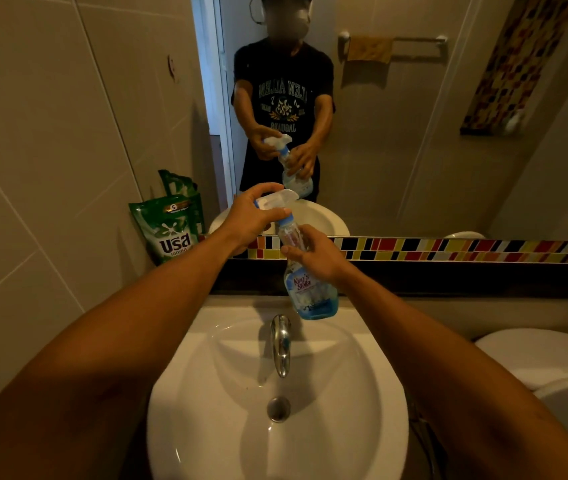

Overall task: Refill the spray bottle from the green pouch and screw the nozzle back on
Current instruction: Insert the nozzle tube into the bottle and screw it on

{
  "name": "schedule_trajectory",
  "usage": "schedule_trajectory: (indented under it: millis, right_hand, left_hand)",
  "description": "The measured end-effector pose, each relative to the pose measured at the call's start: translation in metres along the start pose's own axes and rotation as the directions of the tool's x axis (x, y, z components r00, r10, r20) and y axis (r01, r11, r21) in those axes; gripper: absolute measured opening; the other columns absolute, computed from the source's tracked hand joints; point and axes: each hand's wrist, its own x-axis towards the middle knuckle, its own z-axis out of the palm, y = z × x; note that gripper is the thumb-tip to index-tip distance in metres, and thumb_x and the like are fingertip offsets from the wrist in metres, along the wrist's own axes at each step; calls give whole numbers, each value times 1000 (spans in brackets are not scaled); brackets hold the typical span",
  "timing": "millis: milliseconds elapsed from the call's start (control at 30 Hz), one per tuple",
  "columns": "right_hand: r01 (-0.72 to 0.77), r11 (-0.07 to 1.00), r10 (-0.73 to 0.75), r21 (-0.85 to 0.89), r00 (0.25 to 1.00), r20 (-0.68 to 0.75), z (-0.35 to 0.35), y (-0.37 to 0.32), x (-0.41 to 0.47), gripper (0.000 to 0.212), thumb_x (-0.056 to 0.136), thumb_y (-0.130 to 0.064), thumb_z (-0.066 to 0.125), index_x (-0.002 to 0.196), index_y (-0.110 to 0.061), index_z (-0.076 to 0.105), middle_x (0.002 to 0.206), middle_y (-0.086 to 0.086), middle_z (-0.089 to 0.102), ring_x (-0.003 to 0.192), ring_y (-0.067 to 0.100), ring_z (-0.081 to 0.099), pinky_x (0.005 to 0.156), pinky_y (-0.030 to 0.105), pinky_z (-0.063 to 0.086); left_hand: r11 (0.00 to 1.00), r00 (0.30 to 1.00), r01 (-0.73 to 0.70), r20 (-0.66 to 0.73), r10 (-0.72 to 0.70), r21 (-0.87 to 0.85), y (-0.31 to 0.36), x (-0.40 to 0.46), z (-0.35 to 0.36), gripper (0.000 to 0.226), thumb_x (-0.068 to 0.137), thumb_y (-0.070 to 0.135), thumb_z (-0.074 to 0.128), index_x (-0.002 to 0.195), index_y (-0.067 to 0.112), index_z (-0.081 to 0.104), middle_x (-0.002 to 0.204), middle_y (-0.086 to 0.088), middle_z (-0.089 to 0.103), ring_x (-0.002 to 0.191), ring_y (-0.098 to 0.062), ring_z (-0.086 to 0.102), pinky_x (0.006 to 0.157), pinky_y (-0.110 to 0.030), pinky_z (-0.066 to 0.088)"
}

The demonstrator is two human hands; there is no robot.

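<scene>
I hold a clear spray bottle (310, 292) with a blue label and a little blue liquid at its bottom, tilted above the back of the sink. My right hand (320, 252) grips the bottle's upper body. My left hand (253, 216) is closed around the white and blue spray nozzle (280, 199), which sits on the bottle's neck. The green pouch (170, 228) stands upright on the ledge to the left, leaning against the tiled wall, apart from both hands.
A white sink (227, 393) with a chrome tap (280, 342) and drain lies below the bottle. A mirror (396, 133) on the wall ahead reflects me. A coloured mosaic strip runs under it. A white toilet (549, 362) stands at the right.
</scene>
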Motion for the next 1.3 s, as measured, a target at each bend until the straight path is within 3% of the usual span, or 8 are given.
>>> schedule_trajectory:
  millis: [133,400,533,700,800,967,1100,1300]
  right_hand:
    - [-5,1000,5,13,1000,-7,0,-3,3,38,95,-37,72,128,-26,58,108,-10,70,100,12,69,89,38,57]
    - [-33,997,34,76,999,-10,-3,-4,2,39,95,-33,73,130,-22,58,115,-4,71,106,16,70,95,42,57]
    - [-22,996,23,90,1000,-8,-5,-10,2,42,97,-29,72,134,-16,57,121,3,71,111,20,69,101,47,56]
    - [-38,995,39,95,999,-11,-5,-11,2,44,97,-29,71,136,-16,55,125,6,69,114,24,68,105,53,54]
    - [-44,994,45,98,999,-9,-6,-12,4,43,97,-28,71,136,-17,55,124,5,70,113,24,69,105,54,54]
    - [-32,994,34,101,999,-13,-7,-15,6,40,97,-27,71,133,-16,56,122,6,71,110,24,70,102,52,55]
    - [-5,998,6,66,1000,-4,-7,-20,9,40,98,-27,70,134,-16,55,123,5,70,108,20,70,100,47,57]
    - [-26,996,28,80,999,-21,-6,-18,13,38,98,-26,70,132,-15,56,120,8,71,107,24,72,99,49,58]
  left_hand:
    - [999,998,-44,-39,44,11,-1,2,6,49,80,8,80,125,17,62,105,8,59,88,-12,60,58,-12,51]
    - [997,995,32,95,-25,-76,-2,7,4,55,86,3,71,134,25,56,121,1,57,104,-20,62,66,-22,58]
    - [997,995,-4,96,11,-71,-2,7,4,57,83,10,77,133,29,57,117,4,62,88,-1,69,61,-15,55]
    - [998,994,-59,95,61,-24,-5,11,1,58,86,8,74,137,26,55,131,-3,56,109,-17,62,73,-20,57]
    - [998,992,-69,107,67,10,-6,13,-1,58,87,7,72,137,25,50,126,-1,54,104,-18,62,68,-17,56]
    - [1000,992,-28,120,28,-5,-6,16,-1,60,86,9,73,136,24,43,117,-2,56,85,-6,67,60,-12,52]
    - [997,993,-69,89,72,-35,-7,17,0,60,84,11,77,133,20,44,117,0,57,87,-1,69,69,-18,56]
    - [998,992,-55,109,57,-23,-8,24,-4,60,82,3,75,131,27,49,119,4,57,94,-12,66,65,-16,55]
